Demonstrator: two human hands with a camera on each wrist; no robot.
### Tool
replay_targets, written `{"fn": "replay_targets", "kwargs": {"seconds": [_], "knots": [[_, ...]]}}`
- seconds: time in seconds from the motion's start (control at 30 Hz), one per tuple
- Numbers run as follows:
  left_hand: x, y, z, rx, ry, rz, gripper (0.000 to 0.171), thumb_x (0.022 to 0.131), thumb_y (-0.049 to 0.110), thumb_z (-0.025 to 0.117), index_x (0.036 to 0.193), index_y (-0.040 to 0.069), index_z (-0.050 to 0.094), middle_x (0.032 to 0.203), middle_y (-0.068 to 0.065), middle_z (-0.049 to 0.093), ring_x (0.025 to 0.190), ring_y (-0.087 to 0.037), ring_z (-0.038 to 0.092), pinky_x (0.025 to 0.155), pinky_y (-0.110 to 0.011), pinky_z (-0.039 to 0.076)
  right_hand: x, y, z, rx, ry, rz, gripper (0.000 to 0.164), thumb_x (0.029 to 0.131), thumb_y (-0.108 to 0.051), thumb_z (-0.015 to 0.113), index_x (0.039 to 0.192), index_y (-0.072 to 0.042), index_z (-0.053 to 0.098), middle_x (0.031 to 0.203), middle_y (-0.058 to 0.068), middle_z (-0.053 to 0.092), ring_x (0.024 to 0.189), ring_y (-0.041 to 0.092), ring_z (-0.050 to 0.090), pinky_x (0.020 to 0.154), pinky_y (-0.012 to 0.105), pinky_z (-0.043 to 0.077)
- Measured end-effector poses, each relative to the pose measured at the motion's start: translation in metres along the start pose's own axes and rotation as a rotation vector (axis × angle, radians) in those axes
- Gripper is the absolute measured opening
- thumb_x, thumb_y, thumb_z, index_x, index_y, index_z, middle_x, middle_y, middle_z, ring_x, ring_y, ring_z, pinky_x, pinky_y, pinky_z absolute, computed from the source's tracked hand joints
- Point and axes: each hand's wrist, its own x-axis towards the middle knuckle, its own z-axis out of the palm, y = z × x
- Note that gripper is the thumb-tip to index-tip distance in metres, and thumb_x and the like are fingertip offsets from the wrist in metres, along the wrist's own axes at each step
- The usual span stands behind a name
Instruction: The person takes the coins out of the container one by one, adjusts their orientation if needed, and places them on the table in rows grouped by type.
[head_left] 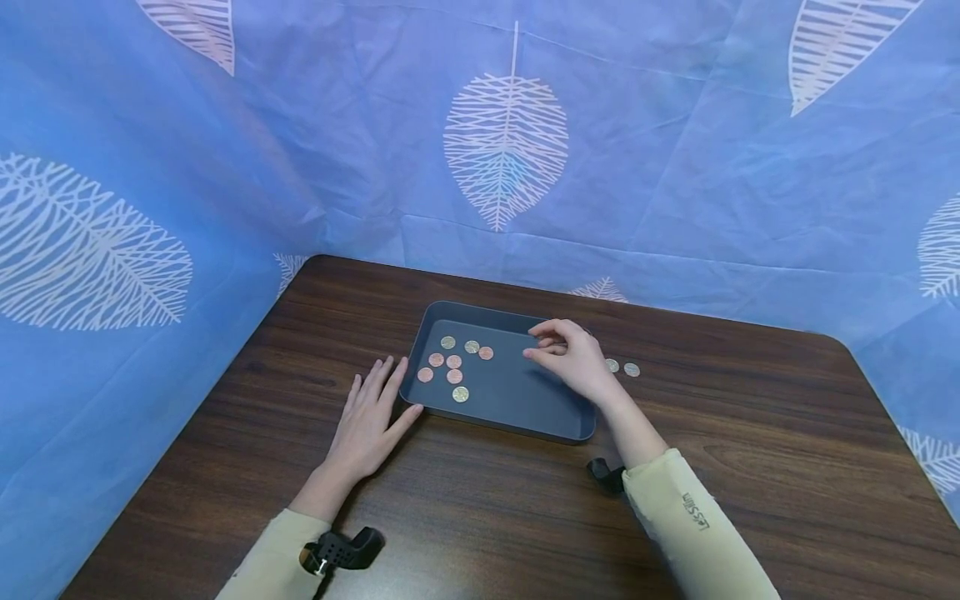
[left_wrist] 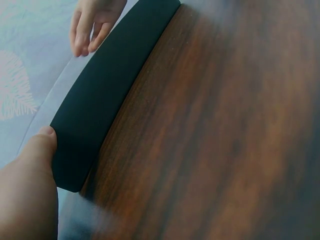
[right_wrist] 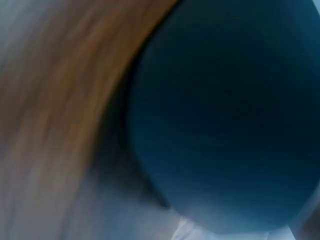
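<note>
A dark grey rectangular tray lies on the table, with several copper-coloured coins and a few gold-coloured coins spread over its left half. At the tray's left end rests my left hand, fingers spread, index finger and thumb touching the rim. The left wrist view shows that thumb against the tray's side. Over the right part of the tray hovers my right hand, fingers loosely bent, a gap between thumb and index finger and no object visible there. Two silvery coins lie on the table beyond the right wrist.
The dark wood table reaches back to a blue cloth with white leaf prints. Black wrist cameras sit on the left wrist and right wrist. Blurred tray and wood fill the right wrist view.
</note>
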Motion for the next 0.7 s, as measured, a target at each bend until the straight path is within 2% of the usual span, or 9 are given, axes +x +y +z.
{"fn": "replay_targets", "kwargs": {"seconds": [0.17, 0.33, 0.53, 0.7], "knots": [[0.0, -0.001, 0.0, -0.001, -0.002, 0.0, 0.073, 0.096, 0.058, 0.041, 0.155, 0.022, 0.017, 0.156, -0.012, 0.021, 0.144, -0.028, 0.013, 0.114, -0.052, 0.006, 0.005, -0.01, 0.025, 0.027, -0.042, -0.067, 0.034, 0.086, -0.015, 0.073, 0.116, -0.003, 0.063, 0.11, 0.02, 0.057, 0.095, 0.024, 0.062, 0.079, 0.031, 0.054], [0.0, -0.002, 0.0, 0.002, -0.001, -0.002, 0.074, 0.095, 0.059, 0.041, 0.154, 0.021, 0.018, 0.156, -0.012, 0.021, 0.144, -0.028, 0.013, 0.114, -0.052, 0.006, 0.01, -0.019, 0.048, 0.044, -0.089, -0.102, 0.032, 0.086, -0.013, 0.072, 0.114, 0.0, 0.065, 0.103, 0.015, 0.059, 0.088, 0.02, 0.062, 0.076, 0.029, 0.054], [0.001, -0.004, 0.001, 0.002, -0.005, -0.008, 0.074, 0.095, 0.059, 0.042, 0.155, 0.022, 0.017, 0.156, -0.012, 0.021, 0.144, -0.028, 0.013, 0.114, -0.053, 0.007, 0.016, -0.023, 0.067, 0.027, -0.139, -0.103, 0.029, 0.087, -0.013, 0.071, 0.113, -0.001, 0.066, 0.104, 0.013, 0.063, 0.089, 0.017, 0.062, 0.077, 0.027, 0.053], [0.002, -0.004, 0.002, 0.007, -0.019, -0.015, 0.074, 0.095, 0.061, 0.039, 0.155, 0.023, 0.016, 0.157, -0.011, 0.02, 0.144, -0.028, 0.012, 0.114, -0.052, 0.007, 0.017, -0.024, 0.076, 0.002, -0.196, -0.089, 0.023, 0.086, -0.009, 0.071, 0.108, -0.001, 0.067, 0.095, 0.008, 0.064, 0.083, 0.016, 0.063, 0.074, 0.027, 0.053]]}}
